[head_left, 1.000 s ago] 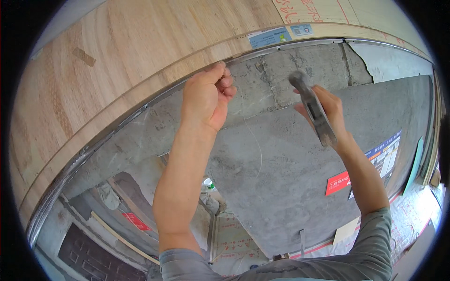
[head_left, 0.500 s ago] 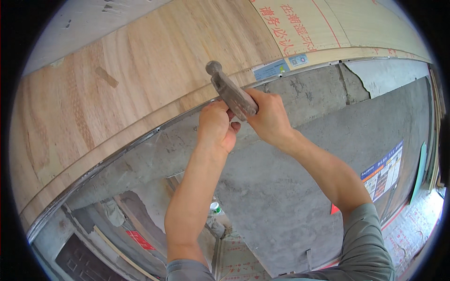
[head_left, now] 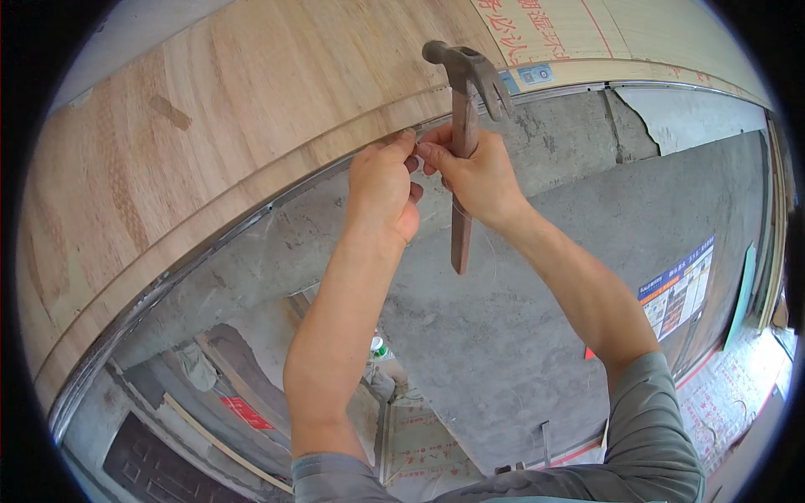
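A claw hammer [head_left: 464,117] stands nearly upright in my right hand [head_left: 485,178], its metal head above the fingers and the wooden handle running down past the palm. The thumb and forefinger of that hand pinch together close to the fingertips of my left hand [head_left: 379,186]. My left hand is raised to the lower edge of the plywood board [head_left: 243,101], thumb and forefinger closed; whatever they pinch is too small or hidden to name. A thin metal strip [head_left: 270,205] follows the board's edge right beside both hands.
Below the board is a grey cement wall [head_left: 503,335] with a printed poster [head_left: 677,289] at right. A pale printed board [head_left: 570,33] adjoins the plywood. Lower left are a dark panelled door [head_left: 155,453] and a wooden strip [head_left: 214,440]; a white-and-green container [head_left: 379,346] stands below.
The hammer has turned from a slant over my hands to nearly upright, head up. My right thumb and forefinger have come up to my left fingertips. The view has shifted slightly.
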